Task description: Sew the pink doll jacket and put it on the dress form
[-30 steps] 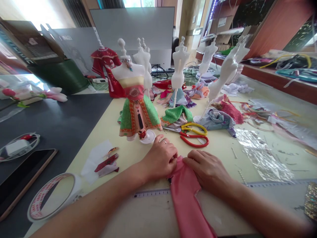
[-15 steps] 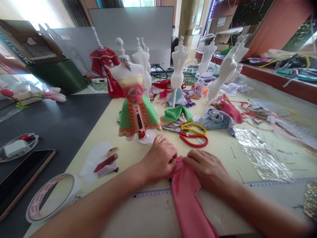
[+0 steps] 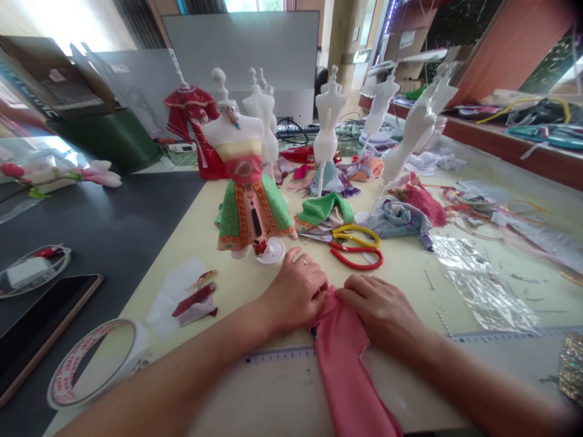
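A strip of pink fabric runs from between my hands down to the near edge of the view. My left hand pinches its upper left edge, and a ring shows on one finger. With fingers closed, my right hand grips the upper right edge of the same fabric. Both fingertips' exact hold is partly hidden by the knuckles. Under the fabric lies a clear ruler. Just beyond my hands rest scissors with one yellow and one red handle.
A small dress form in a green and pink dress stands beyond my left hand. Several bare white dress forms stand behind. At left are a tape roll, a phone and fabric scraps; silver foil lies right.
My left hand has shifted very slightly toward the right at the fabric's upper edge. Both hands keep their hold, and everything else looks the same.
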`<control>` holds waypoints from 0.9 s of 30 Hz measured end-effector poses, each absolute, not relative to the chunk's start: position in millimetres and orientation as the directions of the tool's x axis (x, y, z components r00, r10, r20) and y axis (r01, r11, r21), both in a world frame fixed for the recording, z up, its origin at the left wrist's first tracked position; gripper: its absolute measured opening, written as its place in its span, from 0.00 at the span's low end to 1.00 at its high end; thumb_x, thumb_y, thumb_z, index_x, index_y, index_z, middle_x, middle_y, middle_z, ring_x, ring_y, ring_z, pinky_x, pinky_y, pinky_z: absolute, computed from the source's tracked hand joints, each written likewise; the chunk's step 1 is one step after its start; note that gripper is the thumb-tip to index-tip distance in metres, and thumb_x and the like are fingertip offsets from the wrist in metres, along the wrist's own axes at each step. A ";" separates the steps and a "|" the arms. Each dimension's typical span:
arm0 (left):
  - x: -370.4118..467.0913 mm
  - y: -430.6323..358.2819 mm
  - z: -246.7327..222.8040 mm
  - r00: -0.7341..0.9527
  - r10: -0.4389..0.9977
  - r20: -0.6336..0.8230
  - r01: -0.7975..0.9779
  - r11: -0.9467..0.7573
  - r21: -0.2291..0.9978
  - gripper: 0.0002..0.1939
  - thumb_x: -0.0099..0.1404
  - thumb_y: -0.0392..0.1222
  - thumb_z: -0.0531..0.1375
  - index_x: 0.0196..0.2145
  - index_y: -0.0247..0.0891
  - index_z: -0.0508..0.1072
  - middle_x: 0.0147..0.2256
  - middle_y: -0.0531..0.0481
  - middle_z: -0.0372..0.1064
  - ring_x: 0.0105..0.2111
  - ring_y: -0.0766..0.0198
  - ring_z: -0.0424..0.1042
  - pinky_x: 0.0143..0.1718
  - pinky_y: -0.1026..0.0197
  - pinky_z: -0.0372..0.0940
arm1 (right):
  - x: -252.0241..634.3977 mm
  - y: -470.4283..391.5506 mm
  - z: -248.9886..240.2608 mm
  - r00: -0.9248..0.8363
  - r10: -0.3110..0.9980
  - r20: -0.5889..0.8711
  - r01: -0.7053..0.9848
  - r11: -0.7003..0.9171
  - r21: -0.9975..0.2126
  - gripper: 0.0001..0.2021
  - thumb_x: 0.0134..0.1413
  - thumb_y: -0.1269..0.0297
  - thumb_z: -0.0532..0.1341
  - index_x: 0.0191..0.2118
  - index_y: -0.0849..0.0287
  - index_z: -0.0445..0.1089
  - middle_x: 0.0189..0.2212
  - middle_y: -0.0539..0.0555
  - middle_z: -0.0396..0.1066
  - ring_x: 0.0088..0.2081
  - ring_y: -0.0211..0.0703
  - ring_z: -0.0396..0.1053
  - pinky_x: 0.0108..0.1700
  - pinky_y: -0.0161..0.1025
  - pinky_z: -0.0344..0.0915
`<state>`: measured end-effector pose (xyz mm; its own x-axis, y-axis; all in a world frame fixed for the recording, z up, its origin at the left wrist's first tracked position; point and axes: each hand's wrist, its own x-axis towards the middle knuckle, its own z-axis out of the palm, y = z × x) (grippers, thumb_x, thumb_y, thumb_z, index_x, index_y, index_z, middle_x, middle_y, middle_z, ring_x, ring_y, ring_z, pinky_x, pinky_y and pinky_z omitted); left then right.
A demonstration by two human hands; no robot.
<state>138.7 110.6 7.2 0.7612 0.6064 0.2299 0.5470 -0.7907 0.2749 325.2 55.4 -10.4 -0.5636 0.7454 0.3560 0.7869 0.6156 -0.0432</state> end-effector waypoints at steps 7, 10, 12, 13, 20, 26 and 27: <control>139.0 110.7 6.3 0.761 0.607 0.227 0.550 -0.790 0.270 0.08 0.61 0.36 0.52 0.27 0.37 0.69 0.29 0.51 0.70 0.36 0.60 0.63 0.56 0.46 0.45 | 325.8 55.4 -11.6 -0.556 0.756 0.344 0.791 0.609 -0.060 0.10 0.54 0.77 0.51 0.34 0.61 0.69 0.28 0.54 0.63 0.30 0.42 0.58 0.31 0.37 0.54; 139.1 110.7 5.9 0.765 0.601 0.231 0.545 -0.796 0.265 0.08 0.62 0.36 0.52 0.27 0.37 0.69 0.29 0.51 0.69 0.36 0.60 0.63 0.56 0.46 0.45 | 325.8 55.3 -11.6 -0.554 0.757 0.347 0.790 0.609 -0.068 0.11 0.55 0.77 0.50 0.34 0.61 0.69 0.28 0.54 0.63 0.29 0.42 0.58 0.31 0.37 0.53; 139.2 110.5 5.4 0.766 0.598 0.237 0.542 -0.798 0.264 0.08 0.62 0.36 0.52 0.27 0.37 0.69 0.29 0.51 0.69 0.36 0.60 0.63 0.56 0.46 0.45 | 325.5 55.3 -11.1 -0.553 0.756 0.349 0.790 0.610 -0.070 0.11 0.55 0.77 0.50 0.34 0.61 0.69 0.28 0.54 0.63 0.29 0.42 0.58 0.31 0.37 0.53; 139.3 110.4 5.3 0.765 0.597 0.240 0.541 -0.799 0.263 0.08 0.62 0.36 0.52 0.28 0.37 0.69 0.29 0.51 0.69 0.36 0.60 0.63 0.56 0.46 0.45 | 325.4 55.2 -10.8 -0.554 0.756 0.349 0.789 0.610 -0.070 0.11 0.55 0.77 0.50 0.33 0.62 0.69 0.28 0.54 0.63 0.29 0.42 0.58 0.30 0.37 0.53; 140.2 110.4 4.0 0.769 0.592 0.243 0.537 -0.803 0.257 0.09 0.63 0.37 0.51 0.28 0.37 0.69 0.29 0.51 0.69 0.36 0.60 0.63 0.56 0.47 0.46 | 325.3 55.4 -10.8 -0.553 0.764 0.333 0.788 0.609 -0.089 0.10 0.54 0.77 0.51 0.34 0.63 0.69 0.28 0.55 0.63 0.29 0.42 0.58 0.31 0.37 0.52; 140.3 110.4 1.4 0.768 0.584 0.265 0.526 -0.810 0.260 0.10 0.63 0.37 0.52 0.27 0.37 0.70 0.28 0.51 0.69 0.35 0.61 0.63 0.56 0.47 0.46 | 325.1 55.5 -11.4 -0.550 0.760 0.346 0.790 0.608 -0.080 0.11 0.55 0.77 0.50 0.33 0.62 0.69 0.28 0.54 0.63 0.29 0.42 0.58 0.30 0.37 0.52; 140.2 110.4 1.1 0.767 0.584 0.265 0.525 -0.810 0.262 0.10 0.63 0.37 0.52 0.27 0.37 0.70 0.28 0.52 0.69 0.35 0.61 0.63 0.56 0.47 0.46 | 325.1 55.5 -11.3 -0.549 0.760 0.348 0.791 0.607 -0.080 0.11 0.55 0.77 0.50 0.33 0.62 0.69 0.28 0.54 0.63 0.29 0.42 0.58 0.30 0.37 0.52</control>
<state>140.2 110.4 1.1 0.7674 0.5836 0.2655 0.5249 -0.8097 0.2625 325.1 55.5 -11.3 -0.5485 0.7603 0.3478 0.7908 0.6069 -0.0796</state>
